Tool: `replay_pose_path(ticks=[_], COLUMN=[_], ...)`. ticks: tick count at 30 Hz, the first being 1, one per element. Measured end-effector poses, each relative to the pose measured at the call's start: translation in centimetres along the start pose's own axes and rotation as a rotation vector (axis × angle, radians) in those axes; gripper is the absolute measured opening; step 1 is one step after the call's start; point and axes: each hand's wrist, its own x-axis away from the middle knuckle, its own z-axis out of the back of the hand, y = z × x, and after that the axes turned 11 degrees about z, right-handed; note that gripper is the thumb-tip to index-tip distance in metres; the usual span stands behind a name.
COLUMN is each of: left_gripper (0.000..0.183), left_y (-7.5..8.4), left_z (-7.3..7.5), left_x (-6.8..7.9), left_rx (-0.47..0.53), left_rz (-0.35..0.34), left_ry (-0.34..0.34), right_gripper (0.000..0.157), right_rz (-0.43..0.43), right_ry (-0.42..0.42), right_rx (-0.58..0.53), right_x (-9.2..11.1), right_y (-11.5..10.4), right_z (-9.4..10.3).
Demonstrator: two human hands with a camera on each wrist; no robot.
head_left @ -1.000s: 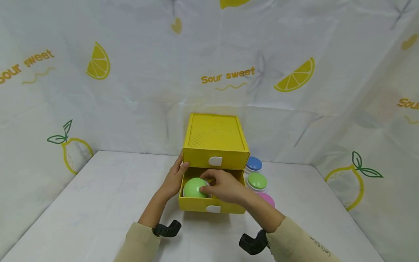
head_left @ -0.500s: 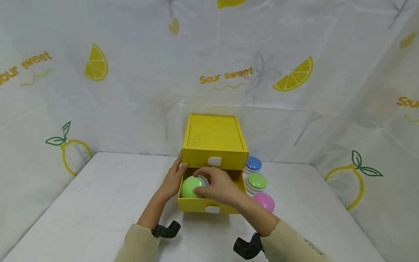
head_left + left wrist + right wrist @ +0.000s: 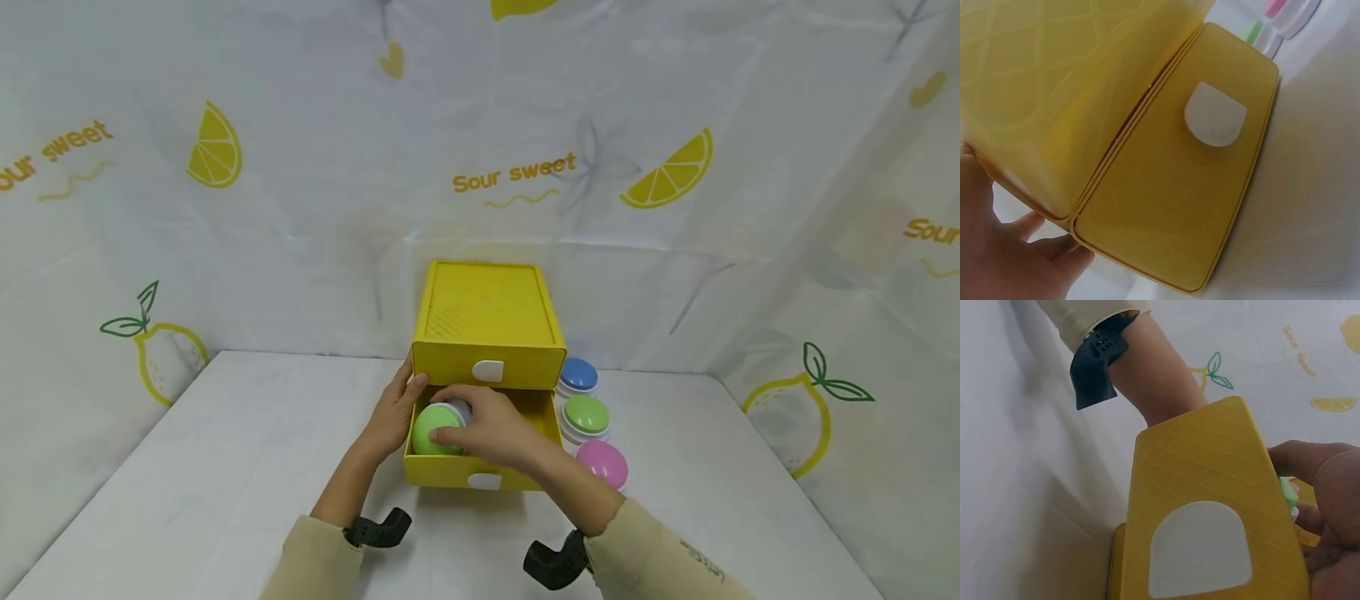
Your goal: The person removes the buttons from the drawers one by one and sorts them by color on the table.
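Note:
A small yellow two-drawer cabinet [image 3: 491, 304] stands on the table, its upper drawer closed and its lower drawer [image 3: 442, 472] pulled out. Inside the lower drawer, at its left, a jar with a green domed lid and whitish body [image 3: 429, 433] lies tipped, lid facing left and forward. My right hand [image 3: 495, 427] grips this jar, thumb at the lid and fingers over the far side. Along the cabinet's left side rests my left hand [image 3: 387, 419], its thumb by the front edge between the drawers. The left wrist view shows the white drawer tab [image 3: 1215, 114].
To the right of the cabinet stand jars with a blue lid [image 3: 579, 374], a green lid [image 3: 587, 414] and a pink lid [image 3: 603, 463] in a row. A white cloth covers the table [image 3: 247, 467]. Behind hangs a lemon-print curtain [image 3: 337, 275].
My right hand has moved slightly left with the green-lidded jar, which has tipped so that more of its whitish body shows. The left hand keeps its place at the cabinet's side.

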Motion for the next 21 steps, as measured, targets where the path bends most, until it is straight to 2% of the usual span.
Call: replay_pose_path(ticks=[9, 15, 21], left_gripper=[0.061, 0.063, 0.063], left_y=[-0.1, 0.0, -0.2], left_z=[-0.1, -0.2, -0.2], left_x=[-0.1, -0.1, -0.1], left_rx=[0.018, 0.009, -0.003], left_rz=[0.001, -0.004, -0.004], left_ry=[0.010, 0.010, 0.016], right_gripper=[0.037, 0.045, 0.045], right_rz=[0.064, 0.063, 0.075], right_ry=[0.207, 0.298, 0.396], right_rx=[-0.065, -0.190, -0.324], right_x=[1.7, 4.1, 6.3], right_y=[0.1, 0.8, 1.7], right_z=[1.0, 3.4, 5.9])
